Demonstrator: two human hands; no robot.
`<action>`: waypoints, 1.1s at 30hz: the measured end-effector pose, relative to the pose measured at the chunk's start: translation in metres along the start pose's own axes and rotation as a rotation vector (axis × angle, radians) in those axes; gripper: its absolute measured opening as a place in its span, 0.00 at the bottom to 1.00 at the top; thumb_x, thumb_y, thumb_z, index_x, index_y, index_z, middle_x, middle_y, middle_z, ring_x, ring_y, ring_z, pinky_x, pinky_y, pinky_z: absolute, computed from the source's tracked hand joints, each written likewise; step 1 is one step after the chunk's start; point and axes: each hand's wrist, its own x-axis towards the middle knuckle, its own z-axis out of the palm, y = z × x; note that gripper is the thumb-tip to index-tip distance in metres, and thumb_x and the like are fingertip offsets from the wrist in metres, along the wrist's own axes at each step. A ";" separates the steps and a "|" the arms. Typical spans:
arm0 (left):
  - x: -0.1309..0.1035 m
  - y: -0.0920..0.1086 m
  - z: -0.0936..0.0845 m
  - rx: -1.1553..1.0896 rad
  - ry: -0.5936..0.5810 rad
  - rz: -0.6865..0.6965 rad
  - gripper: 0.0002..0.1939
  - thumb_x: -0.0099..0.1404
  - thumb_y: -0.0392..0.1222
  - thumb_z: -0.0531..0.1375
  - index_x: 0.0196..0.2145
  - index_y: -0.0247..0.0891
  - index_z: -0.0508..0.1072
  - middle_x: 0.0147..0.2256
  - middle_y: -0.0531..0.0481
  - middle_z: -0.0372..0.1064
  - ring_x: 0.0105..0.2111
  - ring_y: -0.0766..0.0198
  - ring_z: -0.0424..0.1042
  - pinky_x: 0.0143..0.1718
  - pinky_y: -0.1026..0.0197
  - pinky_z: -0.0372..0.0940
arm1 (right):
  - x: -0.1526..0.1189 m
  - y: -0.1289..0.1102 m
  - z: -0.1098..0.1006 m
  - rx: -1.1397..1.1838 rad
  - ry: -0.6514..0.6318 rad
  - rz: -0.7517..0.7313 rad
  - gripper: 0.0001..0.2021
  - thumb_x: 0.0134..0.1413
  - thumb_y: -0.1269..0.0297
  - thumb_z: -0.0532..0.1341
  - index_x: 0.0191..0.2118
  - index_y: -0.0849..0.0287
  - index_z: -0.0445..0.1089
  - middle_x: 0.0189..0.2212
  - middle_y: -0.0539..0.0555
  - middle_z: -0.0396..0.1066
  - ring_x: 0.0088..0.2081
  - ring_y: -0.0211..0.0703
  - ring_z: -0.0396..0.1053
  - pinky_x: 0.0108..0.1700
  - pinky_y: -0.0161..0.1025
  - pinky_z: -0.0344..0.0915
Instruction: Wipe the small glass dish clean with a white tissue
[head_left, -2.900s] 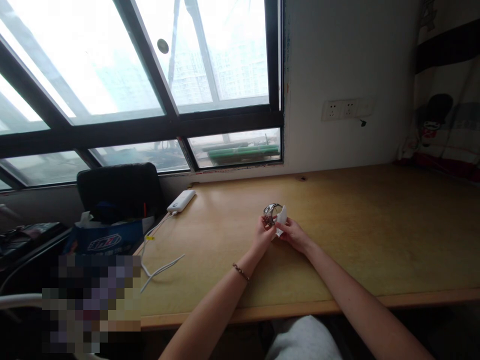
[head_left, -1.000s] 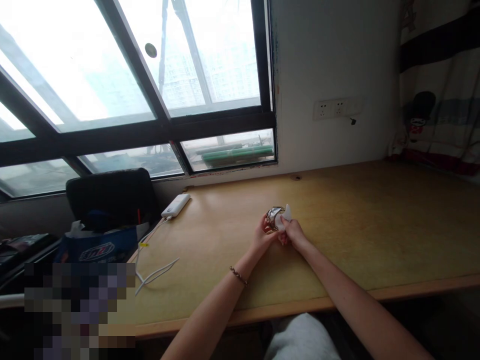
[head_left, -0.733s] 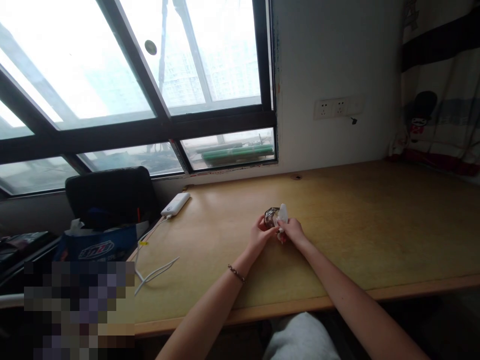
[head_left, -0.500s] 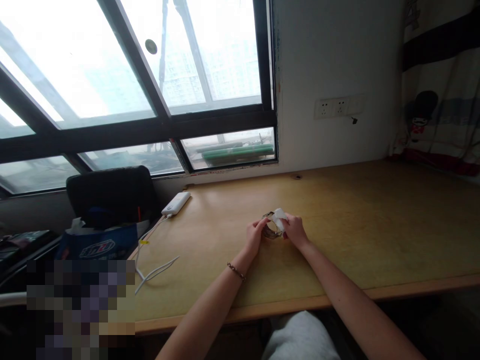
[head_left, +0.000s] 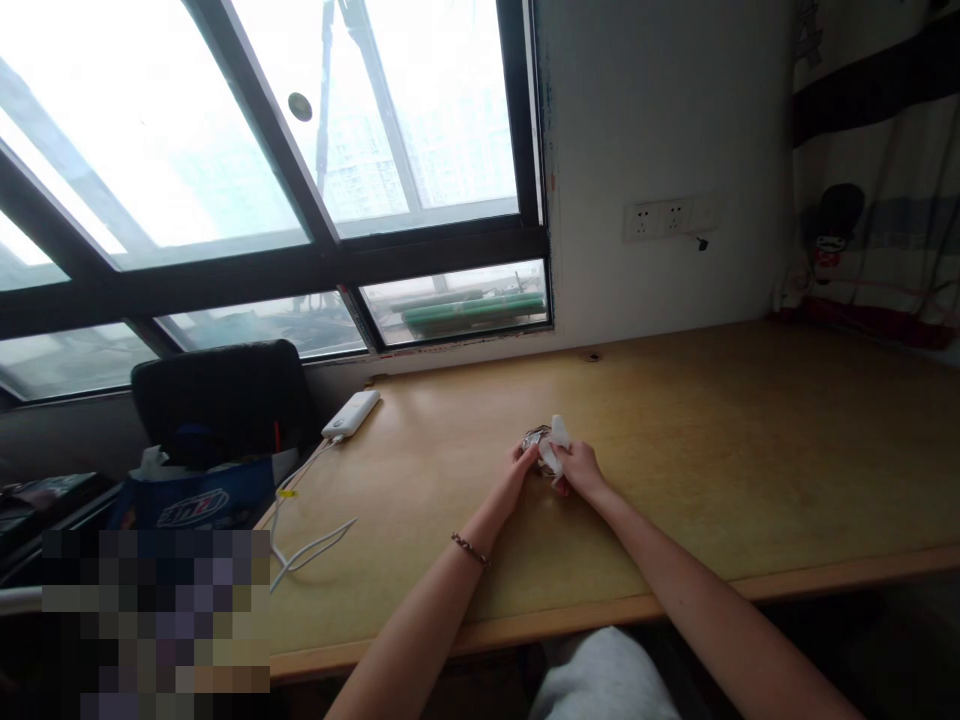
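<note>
My left hand (head_left: 519, 472) is closed on the left side of a small, shiny, many-sided dish (head_left: 535, 437) that looks like a glass ashtray. A crumpled white tissue (head_left: 557, 432) is pinched in my right hand (head_left: 579, 472) and pressed against the dish's right side. Tissue and fingers cover much of the dish, so its inside is mostly hidden. Both hands are close together over the middle of the wooden table (head_left: 675, 450).
A white power bank (head_left: 352, 413) lies at the table's left edge, its white cable (head_left: 319, 545) trailing towards me. Left of the table are a black chair (head_left: 221, 395) and a blue bag (head_left: 199, 495). Wall sockets (head_left: 658, 219) sit beyond the table.
The dish has turned in my hands and its opening shows less. My right hand has moved slightly left and down with the tissue, which now covers more of the dish.
</note>
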 end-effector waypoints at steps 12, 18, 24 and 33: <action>0.006 -0.012 -0.006 -0.053 -0.082 0.049 0.36 0.40 0.37 0.67 0.48 0.36 0.59 0.39 0.44 0.66 0.36 0.61 0.68 0.37 0.60 0.63 | 0.001 -0.001 -0.002 0.326 -0.114 0.204 0.20 0.46 0.51 0.53 0.31 0.66 0.69 0.08 0.48 0.62 0.09 0.33 0.58 0.10 0.29 0.54; 0.003 -0.005 -0.003 -0.028 -0.059 0.002 0.33 0.41 0.40 0.66 0.45 0.34 0.61 0.38 0.43 0.68 0.34 0.60 0.69 0.35 0.60 0.64 | -0.003 -0.008 -0.006 0.229 -0.169 0.175 0.12 0.43 0.63 0.57 0.33 0.65 0.68 0.09 0.47 0.63 0.09 0.32 0.58 0.11 0.28 0.53; 0.002 -0.003 -0.009 0.065 0.036 -0.037 0.20 0.48 0.49 0.60 0.35 0.30 0.70 0.27 0.46 0.71 0.26 0.62 0.69 0.29 0.63 0.63 | 0.001 -0.009 -0.011 -0.292 0.118 -0.176 0.11 0.44 0.61 0.55 0.21 0.62 0.68 0.15 0.53 0.68 0.17 0.37 0.64 0.18 0.30 0.54; 0.006 -0.009 -0.005 0.096 -0.053 -0.008 0.23 0.46 0.53 0.61 0.34 0.30 0.71 0.30 0.44 0.70 0.29 0.60 0.68 0.33 0.61 0.62 | 0.003 -0.003 -0.007 -0.104 0.081 -0.058 0.13 0.47 0.58 0.52 0.21 0.61 0.66 0.09 0.50 0.63 0.12 0.35 0.60 0.15 0.30 0.52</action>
